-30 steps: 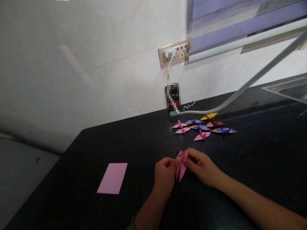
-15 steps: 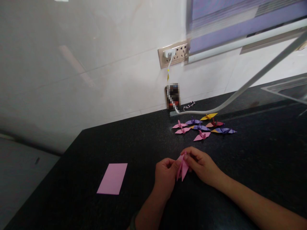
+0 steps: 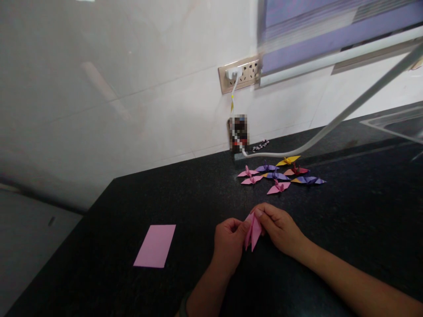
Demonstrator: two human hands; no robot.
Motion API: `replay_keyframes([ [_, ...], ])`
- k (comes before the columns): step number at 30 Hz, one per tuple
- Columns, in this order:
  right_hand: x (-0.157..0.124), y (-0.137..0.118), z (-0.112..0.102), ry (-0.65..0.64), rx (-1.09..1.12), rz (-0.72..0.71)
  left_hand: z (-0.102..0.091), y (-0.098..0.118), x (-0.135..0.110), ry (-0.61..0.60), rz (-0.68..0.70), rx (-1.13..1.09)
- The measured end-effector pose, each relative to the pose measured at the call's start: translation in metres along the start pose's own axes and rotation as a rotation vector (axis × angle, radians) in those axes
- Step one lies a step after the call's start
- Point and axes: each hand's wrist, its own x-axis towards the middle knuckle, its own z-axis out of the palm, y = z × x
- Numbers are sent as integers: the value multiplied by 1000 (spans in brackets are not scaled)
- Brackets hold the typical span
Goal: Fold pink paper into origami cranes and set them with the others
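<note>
Both hands are working one folded paper (image 3: pixel 253 230): pink, narrow, pointed, standing roughly upright just over the tabletop (image 3: pixel 346 229). It is sitting between the two hands and touching both, with its lower tip hanging free.

The left hand (image 3: pixel 228 241) is pinching the paper's left edge. Thumb and forefinger are closed on it and the other fingers are curling under in a loose fist. The right hand (image 3: pixel 280 229) is pinching the upper right part, with its fingertips (image 3: pixel 259 214) pressing on the top flap. Its thumb is hidden behind the paper.

Step, as a judgement: mid-fold, with a flap near the top being creased or narrowed. I cannot tell which. A next crease would call for a firm left-hand pinch as an anchor, light pressure from the right fingertips along the edge, and the points kept lined up. The paper is thin and would probably skew easily.

Pose: the left forearm is coming up from the bottom edge, wrist straight, knuckles up. The right forearm is coming in from the lower right, angling across. The hands are nearly meeting at the paper.

A flat pink sheet (image 3: pixel 154 245) is lying left of the left hand, well apart from it. A cluster of cranes (image 3: pixel 279 176) in pink, purple, yellow and red is lying beyond the right hand. Further beyond, a socket (image 3: pixel 239 75) on the wall is carrying a white plug and cable (image 3: pixel 233 94).
</note>
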Motion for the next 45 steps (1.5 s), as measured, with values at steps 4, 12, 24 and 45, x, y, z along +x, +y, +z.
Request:
replay_keyframes([
  [4,0,0,0,7,-14,-10,1,-2,1,41,38,-34],
  [12,2,-2,-2,7,-98,-137,4,8,-3,-193,-74,-212],
  [24,0,1,1,80,-59,-104,7,5,-6,-223,-89,-185],
  [45,0,4,4,-140,46,31,1,4,-1,58,54,-77],
])
